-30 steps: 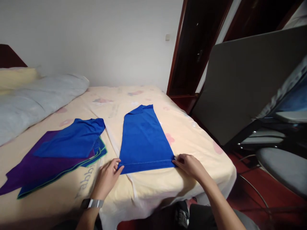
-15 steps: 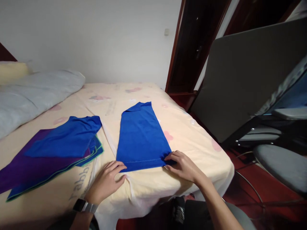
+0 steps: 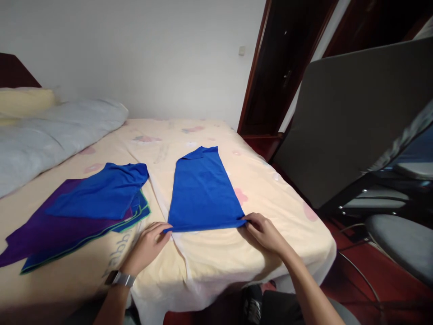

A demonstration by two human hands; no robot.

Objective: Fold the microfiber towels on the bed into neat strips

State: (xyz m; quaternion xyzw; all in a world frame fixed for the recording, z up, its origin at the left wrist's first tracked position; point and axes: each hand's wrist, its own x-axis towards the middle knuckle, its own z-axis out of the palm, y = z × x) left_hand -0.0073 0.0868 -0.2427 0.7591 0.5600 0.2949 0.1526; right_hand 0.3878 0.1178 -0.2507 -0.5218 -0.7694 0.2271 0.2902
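A blue shirt (image 3: 204, 189), folded into a long narrow shape, lies on the bed (image 3: 216, 266) in front of me. At the near left corner of its hem, my left hand (image 3: 150, 241) pinches the cloth between thumb and fingers. My right hand (image 3: 262, 230) pinches the near right corner. Between the two hands the hem edge runs straight and looks slightly raised or turned. The exact finger contact under the cloth is hidden.
Left of the shirt lies a pile of blue and purple garments (image 3: 98, 194) with green edging. A grey-blue quilt (image 3: 61, 135) rests at far left. A dark folded panel (image 3: 352, 117) and a grey seat (image 3: 399, 243) stand right of the bed.
Both hands have closed on the hem corners, and the near edge has lifted and turned, so the stitched hem line no longer shows. The view has shifted slightly left.
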